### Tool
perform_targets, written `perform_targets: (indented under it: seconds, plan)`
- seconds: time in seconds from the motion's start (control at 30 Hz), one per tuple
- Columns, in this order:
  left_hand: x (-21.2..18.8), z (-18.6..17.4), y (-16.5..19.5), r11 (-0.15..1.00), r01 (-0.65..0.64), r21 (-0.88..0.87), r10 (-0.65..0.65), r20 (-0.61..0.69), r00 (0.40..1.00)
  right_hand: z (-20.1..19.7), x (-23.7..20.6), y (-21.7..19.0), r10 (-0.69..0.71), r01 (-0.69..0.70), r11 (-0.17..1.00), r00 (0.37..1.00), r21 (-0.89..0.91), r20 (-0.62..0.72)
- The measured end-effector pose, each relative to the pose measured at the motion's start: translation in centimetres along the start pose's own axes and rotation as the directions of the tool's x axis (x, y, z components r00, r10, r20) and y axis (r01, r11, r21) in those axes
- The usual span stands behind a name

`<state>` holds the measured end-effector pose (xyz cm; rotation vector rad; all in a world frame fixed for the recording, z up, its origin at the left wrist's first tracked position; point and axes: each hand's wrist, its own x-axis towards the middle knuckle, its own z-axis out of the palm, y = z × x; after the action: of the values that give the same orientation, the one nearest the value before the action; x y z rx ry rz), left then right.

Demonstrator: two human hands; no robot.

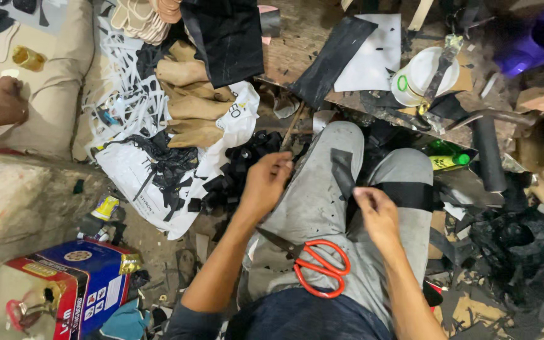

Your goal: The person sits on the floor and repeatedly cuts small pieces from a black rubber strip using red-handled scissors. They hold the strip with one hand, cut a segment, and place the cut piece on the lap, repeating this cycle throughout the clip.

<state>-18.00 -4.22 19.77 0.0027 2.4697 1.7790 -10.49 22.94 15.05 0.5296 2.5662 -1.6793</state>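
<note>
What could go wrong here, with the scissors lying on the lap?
The orange-handled scissors lie loose on the thigh, below both hands; a leg shift might tip them off. The right hand pinches a black strip draped over the knee, which may slide away. The left hand reaches toward black offcuts.

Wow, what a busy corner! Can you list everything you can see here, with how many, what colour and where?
scissors: one pair, orange handles, on the person's lap
black strip: one, lying over the right knee
small black pieces: a heap, uncounted, on the floor by the left hand
shoe lasts: several, tan, stacked on a white bag
white bowl: one, on the wooden bench
green bottle: one, beside the right knee
box: one, blue and red, bottom left
another person's hand: one, far left
left hand: over the black pieces
right hand: pinching the black strip
</note>
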Motion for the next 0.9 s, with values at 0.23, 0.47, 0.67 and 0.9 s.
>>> perform_targets:
  seconds: [0.23, 0.47, 0.67, 0.9]
  plan:
    - [-3.5, 7.0, 4.2, 0.999, -0.002, -0.052, 0.009, 0.151, 0.989, 1.2, -2.5, -4.6, -0.384, 0.382, 0.921, 0.923, -0.077, -0.008]
    - [-4.3, 7.4, 7.1, 0.965, 0.112, -0.235, -0.067, 0.192, 0.979, -1.3, -4.7, -10.9, -0.539, 0.525, 0.836, 0.84, -0.162, -0.059]
    - [-5.6, 5.6, 11.3, 0.886, -0.278, -0.371, 0.393, 0.283, 0.875, -6.0, -3.8, -10.6, -0.452, 0.358, 0.858, 0.867, 0.369, 0.209]
    - [0.7, 5.2, 10.3, 0.921, -0.132, -0.366, 0.171, 0.075, 0.982, -9.3, -4.7, -11.7, -0.119, 0.107, 0.978, 0.991, -0.18, -0.059]
